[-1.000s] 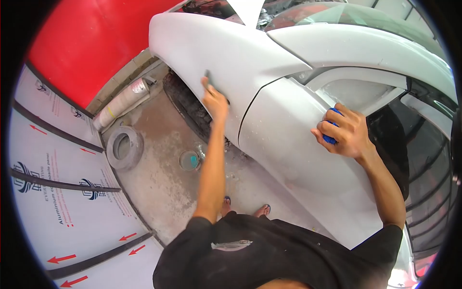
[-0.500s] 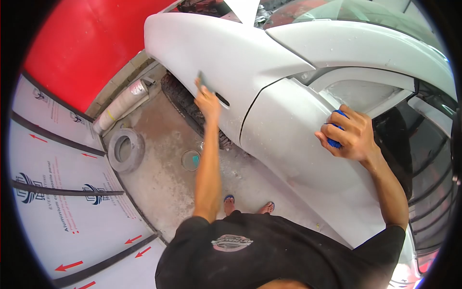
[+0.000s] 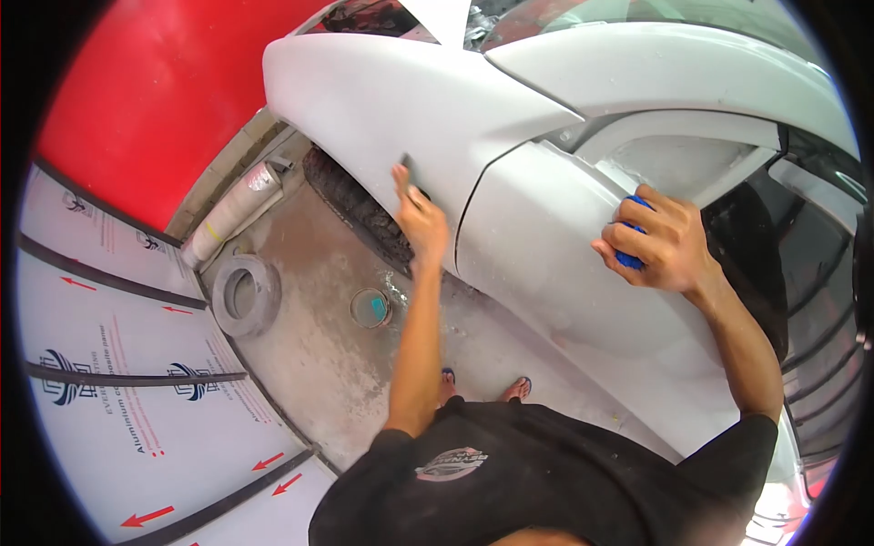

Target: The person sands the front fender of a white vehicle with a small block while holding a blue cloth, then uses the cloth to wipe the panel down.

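My left hand [image 3: 421,223] is closed on a thin, dark grey-green piece of sandpaper [image 3: 410,171], seen nearly edge-on against the lower part of the car's white fender [image 3: 391,100]. The palm side is hidden. My right hand [image 3: 663,238] grips a bunched blue cloth [image 3: 630,259] just over the top of the white front door [image 3: 555,237], below the window opening. Part of the cloth is covered by my fingers. A dark seam divides the fender from the door.
On the wet concrete floor stands a bucket [image 3: 370,308] with something turquoise in it. A dusty tire [image 3: 246,296] lies by the printed wall panels [image 3: 118,318]. A wrapped roll [image 3: 232,214] leans near a red surface [image 3: 164,100]. The wheel well [image 3: 355,205] is dark.
My left hand has slid along the fender toward the door seam with the sandpaper. My right hand stays near the door top with the blue cloth. The view has shifted slightly.
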`<action>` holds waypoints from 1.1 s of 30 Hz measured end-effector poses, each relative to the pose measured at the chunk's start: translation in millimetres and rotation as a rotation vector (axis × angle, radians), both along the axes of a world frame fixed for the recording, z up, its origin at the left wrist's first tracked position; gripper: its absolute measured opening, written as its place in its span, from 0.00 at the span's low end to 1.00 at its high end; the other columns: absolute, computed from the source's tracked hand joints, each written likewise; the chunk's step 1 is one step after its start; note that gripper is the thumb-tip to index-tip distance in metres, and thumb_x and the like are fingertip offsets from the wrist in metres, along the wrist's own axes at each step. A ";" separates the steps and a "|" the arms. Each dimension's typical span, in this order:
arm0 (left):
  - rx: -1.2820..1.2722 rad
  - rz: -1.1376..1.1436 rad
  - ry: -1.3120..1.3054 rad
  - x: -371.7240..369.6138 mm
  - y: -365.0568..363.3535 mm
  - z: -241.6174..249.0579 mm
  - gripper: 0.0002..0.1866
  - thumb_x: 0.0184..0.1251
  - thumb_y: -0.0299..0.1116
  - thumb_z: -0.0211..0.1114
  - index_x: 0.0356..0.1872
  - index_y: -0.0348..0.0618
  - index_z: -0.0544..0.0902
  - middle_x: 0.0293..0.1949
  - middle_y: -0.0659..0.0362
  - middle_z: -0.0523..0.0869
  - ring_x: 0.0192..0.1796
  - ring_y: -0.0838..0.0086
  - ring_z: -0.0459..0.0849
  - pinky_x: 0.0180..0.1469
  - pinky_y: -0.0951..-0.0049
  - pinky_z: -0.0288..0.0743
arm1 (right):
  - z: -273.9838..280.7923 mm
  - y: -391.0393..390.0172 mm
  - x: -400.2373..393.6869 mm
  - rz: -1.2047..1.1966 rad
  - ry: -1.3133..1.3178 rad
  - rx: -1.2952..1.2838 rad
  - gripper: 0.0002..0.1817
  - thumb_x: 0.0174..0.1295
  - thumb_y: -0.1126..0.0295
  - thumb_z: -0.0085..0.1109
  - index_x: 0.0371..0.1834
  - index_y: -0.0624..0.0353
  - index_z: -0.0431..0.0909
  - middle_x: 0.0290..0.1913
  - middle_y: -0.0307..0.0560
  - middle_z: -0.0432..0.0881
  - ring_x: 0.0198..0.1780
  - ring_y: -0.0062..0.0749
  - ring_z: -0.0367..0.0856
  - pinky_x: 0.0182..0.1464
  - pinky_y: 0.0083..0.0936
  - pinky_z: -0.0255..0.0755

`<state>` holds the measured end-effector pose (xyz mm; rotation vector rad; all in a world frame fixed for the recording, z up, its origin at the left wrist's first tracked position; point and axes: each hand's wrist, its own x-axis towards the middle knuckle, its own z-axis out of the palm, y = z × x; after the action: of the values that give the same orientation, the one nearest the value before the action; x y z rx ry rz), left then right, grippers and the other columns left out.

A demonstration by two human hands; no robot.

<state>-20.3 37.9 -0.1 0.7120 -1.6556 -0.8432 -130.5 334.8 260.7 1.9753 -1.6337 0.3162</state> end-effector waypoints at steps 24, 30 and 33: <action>-0.165 0.118 0.048 -4.8 22.6 2.6 0.27 0.90 0.34 0.46 0.76 0.21 0.73 0.70 0.29 0.80 0.59 0.41 0.91 0.60 0.53 0.83 | -3.3 6.0 -2.0 0.005 0.010 0.008 0.13 0.61 0.64 0.79 0.27 0.47 0.79 0.31 0.33 0.80 0.34 0.31 0.79 0.26 0.30 0.74; -0.014 0.002 0.073 0.1 66.0 -1.0 0.26 0.89 0.30 0.47 0.77 0.22 0.71 0.76 0.29 0.72 0.73 0.40 0.77 0.75 0.53 0.70 | -3.5 5.3 -2.5 0.026 0.006 -0.015 0.13 0.62 0.64 0.78 0.27 0.48 0.80 0.30 0.33 0.80 0.34 0.32 0.79 0.26 0.30 0.73; 0.001 -0.097 0.103 -0.3 92.0 2.9 0.26 0.88 0.27 0.45 0.80 0.25 0.69 0.82 0.32 0.65 0.84 0.42 0.64 0.86 0.54 0.60 | -4.1 6.5 -4.5 0.016 -0.010 0.013 0.13 0.62 0.63 0.78 0.27 0.48 0.80 0.30 0.33 0.80 0.34 0.32 0.79 0.25 0.31 0.73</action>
<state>-20.6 130.0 2.9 0.5828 -1.6071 -0.9345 -135.0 341.3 256.5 2.0002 -1.6311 0.3219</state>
